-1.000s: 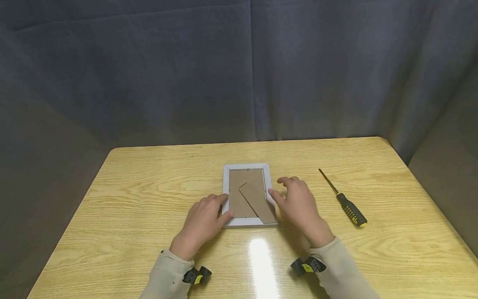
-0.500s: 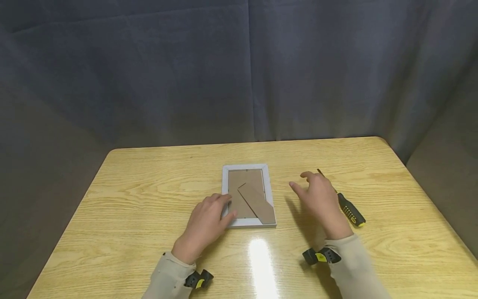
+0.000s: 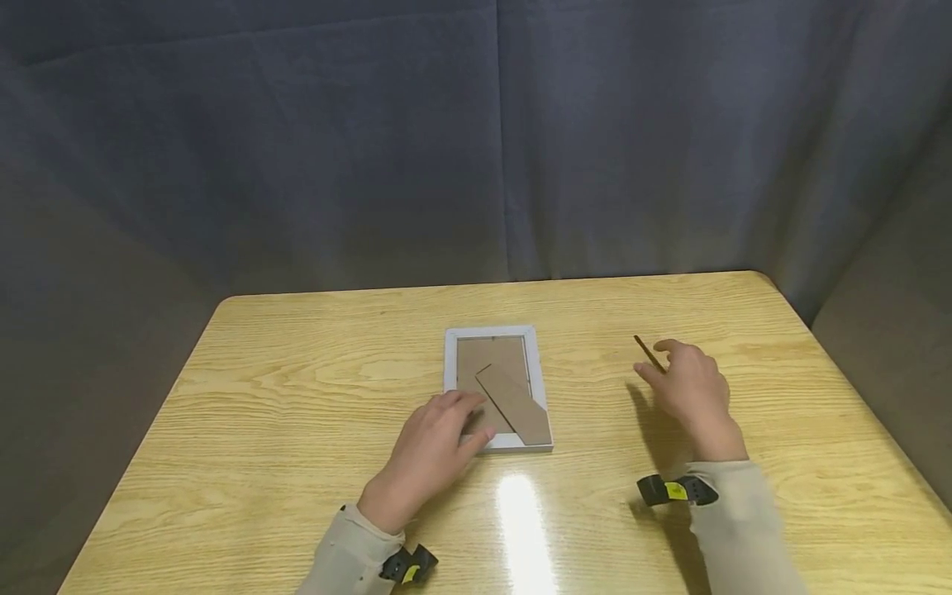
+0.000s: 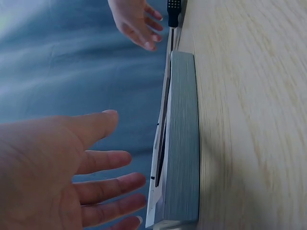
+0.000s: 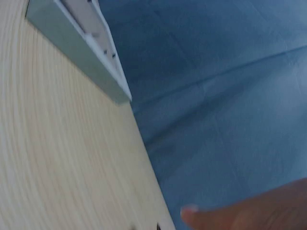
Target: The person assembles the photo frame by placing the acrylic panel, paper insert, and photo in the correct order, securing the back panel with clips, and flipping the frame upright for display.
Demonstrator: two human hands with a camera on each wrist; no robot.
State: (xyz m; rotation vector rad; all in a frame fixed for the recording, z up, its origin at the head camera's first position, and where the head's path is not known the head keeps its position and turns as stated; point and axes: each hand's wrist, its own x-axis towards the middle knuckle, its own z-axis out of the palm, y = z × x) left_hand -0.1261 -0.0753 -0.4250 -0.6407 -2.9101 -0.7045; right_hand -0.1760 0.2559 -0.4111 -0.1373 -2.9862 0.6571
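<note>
The left hand (image 3: 431,434) hung with fingers loosely spread over the near-left part of the picture frame (image 3: 502,376), which lay back up on the table (image 3: 297,372); the right hand (image 3: 692,392), fingers apart and seemingly empty, hovered over the screwdriver (image 3: 649,354). Good handling called for wrapping the handle (image 4: 173,12) rather than the shaft (image 4: 172,38), with the left palm steadying the frame

Curtained booth: dark drapes (image 3: 357,157) behind 1 table (image 3: 312,372).

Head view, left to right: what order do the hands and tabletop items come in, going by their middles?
left hand → picture frame → right hand. Screwdriver left out: right hand partly hides it.
</note>
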